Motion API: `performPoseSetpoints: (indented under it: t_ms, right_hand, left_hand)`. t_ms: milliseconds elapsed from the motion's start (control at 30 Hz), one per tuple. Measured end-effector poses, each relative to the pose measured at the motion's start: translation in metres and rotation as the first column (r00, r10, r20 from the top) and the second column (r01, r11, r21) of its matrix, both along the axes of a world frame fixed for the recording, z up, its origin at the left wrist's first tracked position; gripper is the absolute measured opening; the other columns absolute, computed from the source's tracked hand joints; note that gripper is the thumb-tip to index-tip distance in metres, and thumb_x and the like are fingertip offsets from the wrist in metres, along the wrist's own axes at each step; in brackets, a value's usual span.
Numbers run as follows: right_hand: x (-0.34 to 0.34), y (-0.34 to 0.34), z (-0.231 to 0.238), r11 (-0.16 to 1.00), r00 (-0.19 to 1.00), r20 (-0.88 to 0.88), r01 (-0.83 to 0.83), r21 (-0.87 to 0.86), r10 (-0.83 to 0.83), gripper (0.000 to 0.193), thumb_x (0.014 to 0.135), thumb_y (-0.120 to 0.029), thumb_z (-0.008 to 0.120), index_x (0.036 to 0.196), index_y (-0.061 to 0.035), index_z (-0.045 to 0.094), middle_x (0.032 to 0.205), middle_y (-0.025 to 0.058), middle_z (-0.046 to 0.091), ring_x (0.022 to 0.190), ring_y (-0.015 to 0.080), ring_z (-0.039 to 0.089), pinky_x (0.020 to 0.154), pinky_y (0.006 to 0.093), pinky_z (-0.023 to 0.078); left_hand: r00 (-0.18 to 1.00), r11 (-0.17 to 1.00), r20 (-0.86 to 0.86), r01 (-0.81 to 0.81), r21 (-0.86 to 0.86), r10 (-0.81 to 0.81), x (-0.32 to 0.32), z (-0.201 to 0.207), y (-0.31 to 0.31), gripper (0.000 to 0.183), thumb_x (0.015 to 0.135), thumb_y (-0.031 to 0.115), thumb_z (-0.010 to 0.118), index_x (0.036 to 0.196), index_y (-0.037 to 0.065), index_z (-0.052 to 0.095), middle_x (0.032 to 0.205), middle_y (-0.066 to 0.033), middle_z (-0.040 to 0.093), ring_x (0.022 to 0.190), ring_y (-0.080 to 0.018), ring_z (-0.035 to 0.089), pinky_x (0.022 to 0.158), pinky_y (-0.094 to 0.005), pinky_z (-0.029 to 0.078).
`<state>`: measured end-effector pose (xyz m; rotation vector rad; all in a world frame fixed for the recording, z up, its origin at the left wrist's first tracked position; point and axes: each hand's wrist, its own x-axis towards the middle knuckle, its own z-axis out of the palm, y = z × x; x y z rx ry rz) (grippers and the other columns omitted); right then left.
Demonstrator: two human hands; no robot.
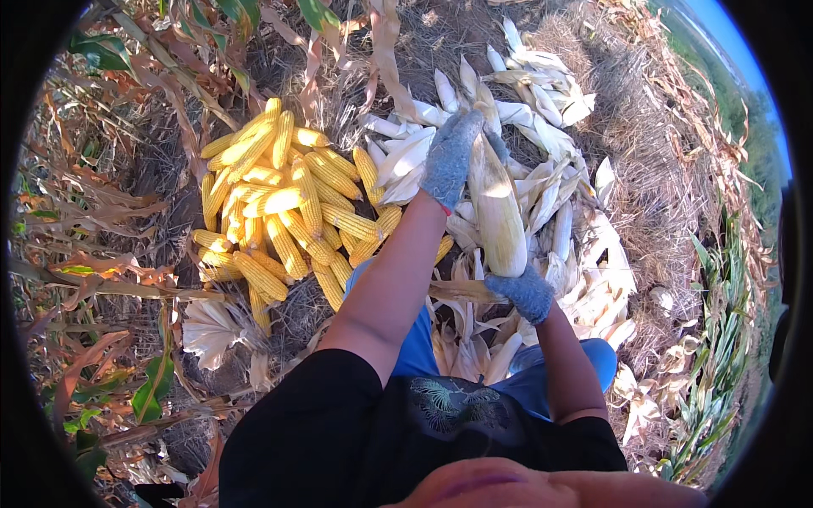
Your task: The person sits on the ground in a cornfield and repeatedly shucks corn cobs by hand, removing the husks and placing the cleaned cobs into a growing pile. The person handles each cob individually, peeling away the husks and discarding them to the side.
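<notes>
Around me lies dry field ground (pixel 644 169) covered in straw and brown stalks, and on it, to my left, a broad heap of husked yellow cobs (pixel 279 212), with a spread of pale stripped husks (pixel 559 220) ahead and to my right. Between those two piles, just above my knees, I hold one unhusked ear of corn (pixel 498 216), pointing away from me, its papery wrap still closed along most of its length. My left hand (pixel 453 157), in a grey knitted glove, is closed over the tip end of the ear, fingers curled round the husk tops. My right hand (pixel 527 292), gloved the same, is clenched around the butt end nearest me. I judge the ear firm and stiff at its core, moderately heavy for one hand, while the husk is dry, light and brittle, likely to tear in strips and slide a little under the glove. The sound places to grip seem to be the thick base and the loose leaf tips at the top.
</notes>
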<state>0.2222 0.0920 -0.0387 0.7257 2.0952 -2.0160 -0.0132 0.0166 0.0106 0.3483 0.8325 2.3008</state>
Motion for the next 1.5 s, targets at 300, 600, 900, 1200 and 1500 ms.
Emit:
performPoseSetpoints:
  t_ms: [300,600,900,1200,1500]
  right_hand:
    - [-0.009,-0.012,-0.064,0.978,1.000,0.025,0.009,0.209,-0.015,0.053,0.076,-0.027,0.081,0.117,-0.0003,0.060,0.104,0.0119,0.068,0.095,0.0224,0.064,0.083,0.0357,0.051]
    - [-0.003,-0.009,-0.150,0.967,0.996,-0.055,-0.057,0.249,0.072,0.042,0.087,-0.032,0.070,0.118,-0.0051,0.062,0.108,0.0107,0.065,0.104,0.0258,0.061,0.093,0.0373,0.046]
    - [0.003,-0.006,-0.177,0.892,0.968,0.045,-0.244,0.381,0.246,0.055,0.095,-0.043,0.055,0.135,-0.0043,0.051,0.137,0.0140,0.052,0.131,0.0272,0.044,0.110,0.0382,0.032]
    - [0.006,-0.020,-0.152,0.849,0.948,0.041,-0.302,0.434,0.316,0.064,0.095,-0.047,0.051,0.142,-0.0044,0.042,0.146,0.0152,0.042,0.137,0.0293,0.036,0.113,0.0394,0.027]
    - [-0.009,-0.033,-0.151,0.758,0.907,0.106,-0.401,0.515,0.408,0.061,0.091,-0.043,0.059,0.135,-0.0031,0.048,0.136,0.0172,0.050,0.127,0.0299,0.046,0.105,0.0396,0.035]
  left_hand:
    - [0.869,0.911,-0.495,-0.203,-0.360,-0.002,0.028,0.003,0.003,0.025,0.087,0.027,0.070,0.086,0.004,0.061,0.073,-0.0051,0.065,0.064,-0.0125,0.060,0.060,-0.0300,0.049]
    - [0.567,0.822,-0.809,-0.382,-0.422,-0.153,0.053,0.012,-0.001,0.045,0.080,0.042,0.068,0.082,-0.001,0.055,0.070,-0.0203,0.056,0.065,-0.0398,0.054,0.063,-0.0460,0.043]
    - [0.426,0.849,-0.894,-0.414,-0.327,-0.137,0.078,0.026,-0.007,0.035,0.080,0.037,0.070,0.080,0.006,0.056,0.071,-0.0160,0.058,0.065,-0.0344,0.059,0.061,-0.0422,0.045]
    - [0.243,0.886,-0.925,-0.296,-0.357,-0.292,0.106,0.040,-0.015,0.032,0.079,0.036,0.068,0.079,0.006,0.059,0.075,-0.0170,0.063,0.073,-0.0378,0.064,0.067,-0.0480,0.049]
    - [0.046,0.921,-0.964,-0.286,-0.264,-0.262,0.149,0.046,-0.033,0.037,0.079,0.044,0.066,0.080,0.008,0.060,0.076,-0.0164,0.063,0.074,-0.0385,0.063,0.068,-0.0488,0.050]
